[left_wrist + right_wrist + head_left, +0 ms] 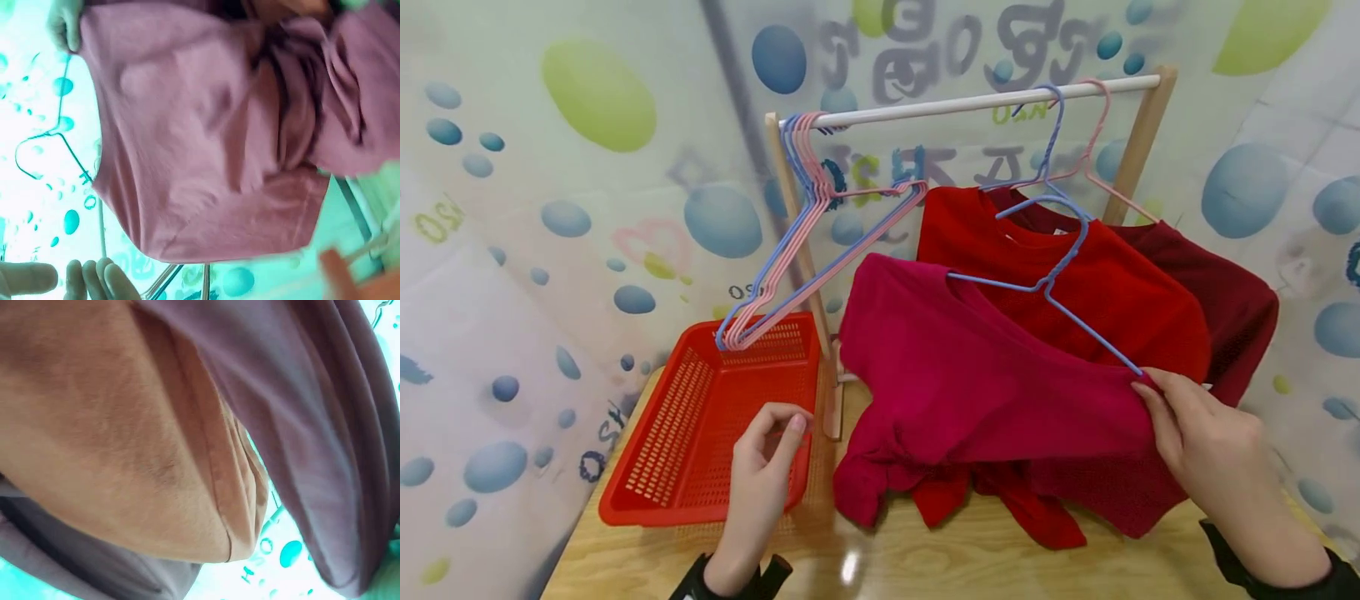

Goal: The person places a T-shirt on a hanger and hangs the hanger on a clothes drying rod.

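A magenta T-shirt [1000, 375] hangs in front of the rack with a blue wire hanger [1051, 285] set into its neck opening. My right hand [1213, 454] pinches the shirt at its right shoulder, by the hanger's end. Beside the red basket's right side, my left hand [763, 483] is held up with loosely bent fingers and nothing in them. In the left wrist view its fingers [94, 280] are apart from the shirt. Cloth fills most of the right wrist view, where the pinch is hidden.
A red T-shirt [1150, 292] and a dark red one [1240, 283] hang on the rack's white rail [970, 104]. Several blue and pink hangers [808, 217] hang at its left end. Below them a red plastic basket [700, 400] stands on the wooden table [880, 550].
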The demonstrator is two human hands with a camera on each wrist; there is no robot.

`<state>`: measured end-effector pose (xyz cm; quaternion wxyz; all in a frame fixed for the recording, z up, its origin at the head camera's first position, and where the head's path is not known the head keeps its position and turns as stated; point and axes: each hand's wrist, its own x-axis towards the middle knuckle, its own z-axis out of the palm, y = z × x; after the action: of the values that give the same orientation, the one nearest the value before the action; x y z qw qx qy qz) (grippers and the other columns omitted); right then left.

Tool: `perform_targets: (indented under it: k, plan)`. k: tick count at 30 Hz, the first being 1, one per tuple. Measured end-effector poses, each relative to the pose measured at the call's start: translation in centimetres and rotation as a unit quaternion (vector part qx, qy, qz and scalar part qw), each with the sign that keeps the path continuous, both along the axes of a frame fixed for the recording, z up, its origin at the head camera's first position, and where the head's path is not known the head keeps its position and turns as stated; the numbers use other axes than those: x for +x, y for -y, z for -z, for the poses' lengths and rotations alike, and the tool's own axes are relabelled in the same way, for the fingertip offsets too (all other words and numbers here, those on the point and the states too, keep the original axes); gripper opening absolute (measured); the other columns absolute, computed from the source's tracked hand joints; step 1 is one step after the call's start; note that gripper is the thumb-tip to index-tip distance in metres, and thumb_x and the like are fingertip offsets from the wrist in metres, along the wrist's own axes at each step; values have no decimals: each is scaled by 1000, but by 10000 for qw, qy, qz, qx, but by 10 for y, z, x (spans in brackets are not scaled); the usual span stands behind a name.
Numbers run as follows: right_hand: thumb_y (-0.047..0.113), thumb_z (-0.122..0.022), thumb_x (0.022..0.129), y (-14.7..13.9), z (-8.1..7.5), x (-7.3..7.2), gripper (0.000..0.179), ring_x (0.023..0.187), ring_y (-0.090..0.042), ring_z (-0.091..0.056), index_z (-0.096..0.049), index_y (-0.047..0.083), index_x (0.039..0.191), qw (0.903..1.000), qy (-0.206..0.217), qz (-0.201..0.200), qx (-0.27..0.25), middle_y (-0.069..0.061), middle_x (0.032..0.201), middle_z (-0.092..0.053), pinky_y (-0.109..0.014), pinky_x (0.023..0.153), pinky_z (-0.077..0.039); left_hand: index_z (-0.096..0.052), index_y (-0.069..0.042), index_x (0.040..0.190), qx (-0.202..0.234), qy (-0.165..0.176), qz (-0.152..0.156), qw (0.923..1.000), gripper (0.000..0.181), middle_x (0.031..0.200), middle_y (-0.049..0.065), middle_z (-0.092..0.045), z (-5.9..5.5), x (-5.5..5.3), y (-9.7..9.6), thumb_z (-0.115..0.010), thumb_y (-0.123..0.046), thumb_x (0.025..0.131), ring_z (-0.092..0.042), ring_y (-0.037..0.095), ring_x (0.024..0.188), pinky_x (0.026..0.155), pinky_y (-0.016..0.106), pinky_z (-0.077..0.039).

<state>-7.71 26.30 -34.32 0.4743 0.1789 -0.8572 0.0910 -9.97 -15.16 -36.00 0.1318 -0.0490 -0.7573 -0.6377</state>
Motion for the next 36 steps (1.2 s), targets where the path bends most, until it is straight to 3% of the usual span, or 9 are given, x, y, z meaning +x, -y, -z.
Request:
perform_targets:
  k: [6,7,10,13,14,20,27,36]
  plan:
    - [39,-38,110,5,-8,-12,63,63,-44,-68,-65,-17,102,9998,21,202,51,-32,86,-70,-58,56,-54,-63,14,105,453,106,194,9987,22,94,2,-68,10,4,-18,-58,-7,103,-65,11,87,80,24,-55]
    - [33,-44,109,7,-9,-14,55,65,-45,-69,-65,-17,103,9998,35,202,-15,-33,87,-70,-59,59,-54,-62,15,105,520,159,211,9983,22,95,2,-67,12,3,-20,-58,-7,103,-65,11,88,80,24,-55]
    - [10,-66,98,9,-12,-22,28,67,-45,-69,-65,-18,104,9997,79,184,-164,-33,88,-69,-60,62,-55,-62,15,105,653,194,234,9974,21,95,3,-66,15,2,-25,-58,-6,102,-65,10,89,80,23,-55]
    - [-9,-78,80,11,-13,-30,30,67,-47,-67,-65,-17,106,9989,134,168,-412,-33,88,-69,-63,65,-54,-62,14,104,712,193,208,9971,19,95,3,-66,18,0,-28,-58,-4,102,-65,11,89,82,23,-54]
    - [-10,-78,79,11,-14,-32,31,66,-47,-67,-64,-17,106,9988,152,179,-433,-34,88,-69,-63,64,-54,-62,14,104,729,187,208,9969,19,95,3,-66,19,0,-28,-59,-4,101,-64,11,89,82,23,-54]
    - [-6,-71,88,16,-24,-48,23,69,-50,-66,-64,-18,107,9969,164,307,-706,-36,92,-69,-67,69,-53,-62,14,104,803,307,208,9961,18,96,4,-66,23,-2,-30,-58,-4,102,-65,12,89,81,24,-54]
    - [4,-64,98,21,-41,-67,25,65,-50,-63,-64,-18,109,9953,163,586,-755,-36,89,-68,-67,63,-53,-60,15,107,936,505,315,9938,21,98,7,-66,28,-2,-31,-57,-5,102,-65,13,89,83,28,-55]
    - [13,-56,104,28,-54,-93,32,74,-54,-63,-66,-15,115,9905,460,770,-1043,-37,98,-69,-68,67,-51,-60,15,106,1122,391,444,9919,22,96,4,-66,32,-4,-33,-58,-7,102,-66,12,89,83,26,-56]
